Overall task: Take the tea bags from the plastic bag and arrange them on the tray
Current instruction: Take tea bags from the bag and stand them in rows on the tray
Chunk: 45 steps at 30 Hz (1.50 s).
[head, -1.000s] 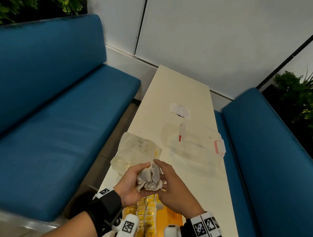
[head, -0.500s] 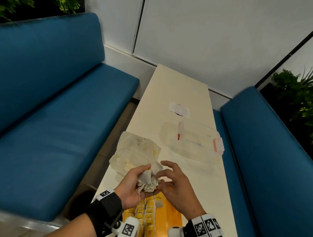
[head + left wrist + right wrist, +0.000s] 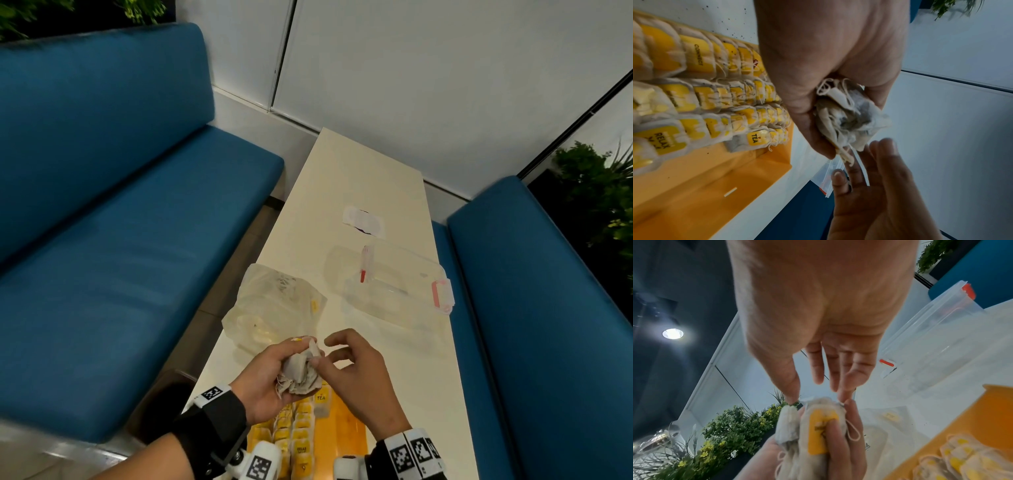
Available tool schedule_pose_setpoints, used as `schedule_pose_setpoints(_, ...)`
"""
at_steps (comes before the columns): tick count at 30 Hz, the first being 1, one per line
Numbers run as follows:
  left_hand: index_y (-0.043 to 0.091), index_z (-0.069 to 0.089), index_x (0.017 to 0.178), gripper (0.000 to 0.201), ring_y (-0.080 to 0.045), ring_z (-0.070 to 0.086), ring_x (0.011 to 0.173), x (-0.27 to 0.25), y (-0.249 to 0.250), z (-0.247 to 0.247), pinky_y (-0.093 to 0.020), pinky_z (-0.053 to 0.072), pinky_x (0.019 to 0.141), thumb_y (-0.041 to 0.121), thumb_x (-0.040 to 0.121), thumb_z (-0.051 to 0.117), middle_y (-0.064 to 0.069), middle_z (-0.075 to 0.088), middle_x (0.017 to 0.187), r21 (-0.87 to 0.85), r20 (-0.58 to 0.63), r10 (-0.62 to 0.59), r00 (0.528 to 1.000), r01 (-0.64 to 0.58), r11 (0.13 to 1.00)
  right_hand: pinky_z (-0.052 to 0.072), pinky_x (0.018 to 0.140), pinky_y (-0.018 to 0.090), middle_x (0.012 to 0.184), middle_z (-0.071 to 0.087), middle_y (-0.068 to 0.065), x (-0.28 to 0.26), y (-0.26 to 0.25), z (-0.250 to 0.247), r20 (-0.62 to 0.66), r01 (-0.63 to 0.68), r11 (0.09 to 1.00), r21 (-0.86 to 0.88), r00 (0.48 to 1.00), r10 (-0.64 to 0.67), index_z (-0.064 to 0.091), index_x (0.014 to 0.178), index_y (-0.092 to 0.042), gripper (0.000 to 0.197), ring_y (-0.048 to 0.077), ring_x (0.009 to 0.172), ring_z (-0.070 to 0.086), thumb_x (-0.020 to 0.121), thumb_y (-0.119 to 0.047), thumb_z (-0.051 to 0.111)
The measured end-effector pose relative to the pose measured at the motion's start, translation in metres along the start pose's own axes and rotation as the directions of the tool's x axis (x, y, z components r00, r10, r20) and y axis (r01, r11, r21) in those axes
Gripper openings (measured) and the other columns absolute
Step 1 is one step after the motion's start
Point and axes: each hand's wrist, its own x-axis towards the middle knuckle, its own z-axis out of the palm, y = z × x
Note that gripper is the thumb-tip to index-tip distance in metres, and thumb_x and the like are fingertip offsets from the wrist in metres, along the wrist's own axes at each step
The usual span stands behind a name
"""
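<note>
My left hand grips a crumpled bunch of tea bags above the far end of the orange tray. In the left wrist view the bunch sits in the curled fingers, strings dangling. My right hand is beside it with fingers relaxed; in the right wrist view its thumb and one fingertip touch the top edge of the bunch. Several rows of yellow-tagged tea bags fill the tray's left part. The clear plastic bag lies on the table beyond my hands, with some bags inside.
A clear plastic container with pink latches lies on the white table to the right of the bag. A small paper label lies farther back. Blue benches flank the narrow table on both sides.
My right hand lifted its fingers off the bunch and spread them, then brought thumb and fingertip back to its top edge. The left hand kept its hold on the bunch.
</note>
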Motion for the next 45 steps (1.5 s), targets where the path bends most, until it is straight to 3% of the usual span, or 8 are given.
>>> schedule_pose_setpoints(8, 0.012, 0.066, 0.132, 0.037, -0.027, 0.074, 0.086, -0.002, -0.005, -0.004, -0.036, 0.059, 0.066, 0.025, 0.097, 0.064, -0.018, 0.070, 0.108, -0.013, 0.027, 0.020, 0.999, -0.019, 1.000, 0.047, 0.059, 0.011, 0.077, 0.072, -0.003, 0.007, -0.005, 0.000, -0.033, -0.057, 0.998, -0.035, 0.998, 0.055, 0.073, 0.081, -0.013, 0.007, -0.003, 0.062, 0.066, 0.087, -0.010, 0.070)
schedule_pose_setpoints(16, 0.017, 0.067, 0.132, 0.040, -0.024, 0.071, 0.085, -0.008, -0.002, -0.004, -0.035, 0.058, 0.072, 0.033, 0.095, 0.066, -0.012, 0.072, 0.114, -0.023, 0.013, 0.038, 0.999, -0.038, 0.999, 0.052, 0.066, 0.017, 0.089, 0.070, -0.011, -0.002, -0.013, 0.005, 0.050, -0.032, 0.996, -0.079, 0.998, 0.037, 0.071, 0.084, -0.031, 0.017, 0.008, 0.073, 0.064, 0.074, -0.022, 0.080)
schedule_pose_setpoints(23, 0.007, 0.070, 0.123, 0.044, -0.023, 0.070, 0.080, -0.016, -0.002, -0.002, -0.033, 0.060, 0.068, 0.038, 0.092, 0.066, -0.014, 0.069, 0.098, -0.098, 0.033, -0.038, 0.999, 0.041, 0.994, 0.047, 0.062, 0.010, 0.084, 0.067, -0.010, 0.000, -0.017, 0.012, -0.058, 0.033, 0.978, -0.204, 0.997, -0.046, 0.070, 0.083, -0.025, 0.009, -0.001, 0.080, 0.063, 0.087, -0.017, 0.071)
schedule_pose_setpoints(27, 0.003, 0.063, 0.135, 0.058, -0.025, 0.071, 0.088, -0.014, -0.005, -0.009, -0.036, 0.059, 0.075, 0.041, 0.092, 0.065, -0.015, 0.069, 0.111, -0.097, 0.026, -0.062, 0.998, 0.064, 0.993, 0.044, 0.055, 0.005, 0.084, 0.067, -0.003, -0.002, -0.028, 0.004, -0.071, 0.075, 0.980, -0.186, 0.993, -0.089, 0.070, 0.084, -0.017, 0.007, -0.007, 0.074, 0.063, 0.087, -0.012, 0.072)
schedule_pose_setpoints(31, 0.008, 0.058, 0.141, 0.059, -0.027, 0.070, 0.094, -0.012, -0.005, -0.012, -0.037, 0.058, 0.073, 0.040, 0.093, 0.065, -0.017, 0.067, 0.122, -0.131, 0.006, -0.048, 0.999, 0.049, 0.990, 0.046, 0.059, 0.010, 0.082, 0.067, -0.010, -0.001, -0.034, -0.001, -0.100, 0.123, 0.966, -0.227, 0.984, -0.148, 0.068, 0.079, -0.026, 0.013, 0.002, 0.078, 0.064, 0.086, -0.017, 0.074)
schedule_pose_setpoints(37, 0.015, 0.069, 0.120, 0.037, -0.027, 0.071, 0.087, -0.017, -0.003, -0.006, -0.035, 0.058, 0.069, 0.036, 0.090, 0.067, -0.016, 0.071, 0.112, -0.136, -0.017, -0.026, 1.000, 0.024, 0.990, 0.056, 0.063, 0.023, 0.072, 0.071, -0.007, 0.000, -0.041, -0.013, -0.169, 0.076, 0.989, -0.128, 0.981, -0.097, 0.067, 0.076, -0.025, 0.016, 0.007, 0.067, 0.070, 0.084, -0.011, 0.070)
schedule_pose_setpoints(42, 0.013, 0.071, 0.119, 0.036, -0.029, 0.068, 0.090, -0.019, -0.003, -0.003, -0.035, 0.059, 0.069, 0.035, 0.091, 0.066, -0.016, 0.070, 0.111, -0.173, -0.015, -0.030, 0.999, 0.027, 0.985, 0.047, 0.054, 0.012, 0.063, 0.071, 0.001, -0.002, -0.050, -0.025, -0.193, 0.060, 0.998, -0.019, 0.979, -0.062, 0.068, 0.077, -0.017, 0.016, 0.008, 0.060, 0.070, 0.085, -0.003, 0.066)
schedule_pose_setpoints(45, 0.011, 0.079, 0.102, 0.032, -0.028, 0.067, 0.090, -0.019, -0.003, -0.003, -0.035, 0.058, 0.069, 0.037, 0.090, 0.066, -0.015, 0.071, 0.110, -0.158, -0.017, -0.036, 0.999, 0.033, 0.987, 0.051, 0.054, 0.019, 0.061, 0.070, 0.001, -0.004, -0.053, -0.029, -0.203, 0.073, 0.997, -0.006, 0.977, -0.072, 0.067, 0.076, -0.017, 0.017, 0.011, 0.059, 0.069, 0.086, -0.004, 0.065)
